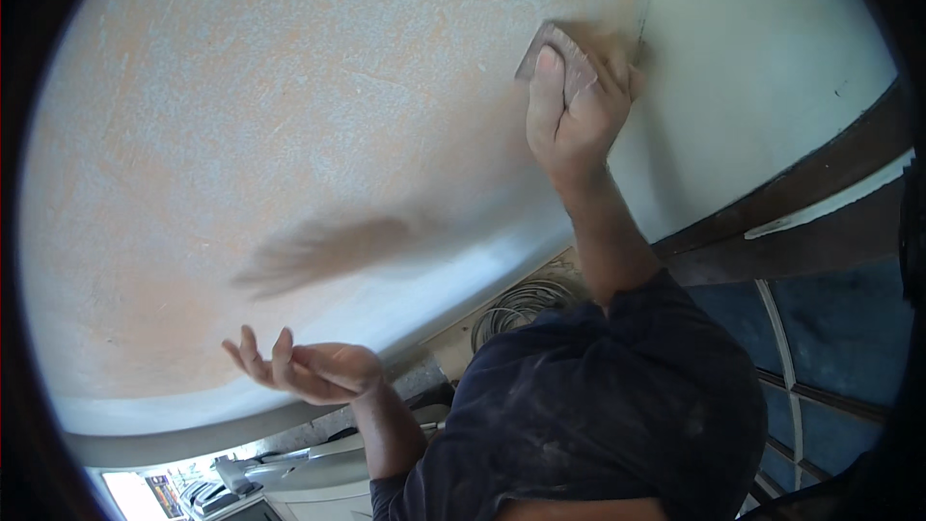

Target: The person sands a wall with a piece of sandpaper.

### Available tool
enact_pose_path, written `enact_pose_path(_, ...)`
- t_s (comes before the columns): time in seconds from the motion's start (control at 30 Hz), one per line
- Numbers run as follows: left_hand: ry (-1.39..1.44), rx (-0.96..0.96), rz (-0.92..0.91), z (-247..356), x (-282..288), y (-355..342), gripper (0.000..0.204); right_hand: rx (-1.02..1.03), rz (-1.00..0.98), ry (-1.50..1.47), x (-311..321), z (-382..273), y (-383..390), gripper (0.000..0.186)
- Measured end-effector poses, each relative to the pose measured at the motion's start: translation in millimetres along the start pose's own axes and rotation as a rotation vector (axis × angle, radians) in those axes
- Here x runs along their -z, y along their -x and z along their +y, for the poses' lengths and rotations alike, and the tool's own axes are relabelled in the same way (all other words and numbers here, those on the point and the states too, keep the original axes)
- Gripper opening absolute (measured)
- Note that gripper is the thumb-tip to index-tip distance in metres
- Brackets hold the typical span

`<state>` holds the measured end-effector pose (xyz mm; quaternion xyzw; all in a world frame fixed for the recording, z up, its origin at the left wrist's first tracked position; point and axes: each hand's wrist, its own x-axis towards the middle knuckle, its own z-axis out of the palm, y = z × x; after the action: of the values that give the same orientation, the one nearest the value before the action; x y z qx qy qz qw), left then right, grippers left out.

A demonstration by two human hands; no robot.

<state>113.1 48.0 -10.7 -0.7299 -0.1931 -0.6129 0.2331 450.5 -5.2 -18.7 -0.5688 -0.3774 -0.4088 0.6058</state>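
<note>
A folded, brownish sheet of sandpaper [579, 69] is gripped in my right hand [584, 121], thumb on its near face and fingers curled behind. It lies against the wall [338, 87], whose surface is mottled orange and pale grey, close to the seam with a smooth pale strip [743, 68]. The outer fingers of this hand are smeared by motion. My left hand [313, 367] is raised at lower left, palm up and fingers loosely spread, with nothing in it. It appears apart from the wall, and a shadow falls above it.
Dark wooden trim [810, 174] borders the pale strip at right, beside dark glazed panes [839, 328]. Coiled cable [521, 309] lies low behind my body. At lower left are a pale cabinet-like surface [338, 473] and assorted items by a bright opening [135, 494].
</note>
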Motion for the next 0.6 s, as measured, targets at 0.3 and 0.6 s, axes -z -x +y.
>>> enact_pose_path(0.3, -0.147, 0.107, 0.038, -58.3, 47.9, -0.3, 0.026, 0.119, 0.107, 0.210, -11.0, -50.5, -29.3, 0.019)
enact_pose_path(0.6, -0.087, 0.008, -0.085, -101.4, 82.0, -4.7, 0.027, -0.138, 0.078, 0.332, -6.1, -51.8, 5.9, 0.022)
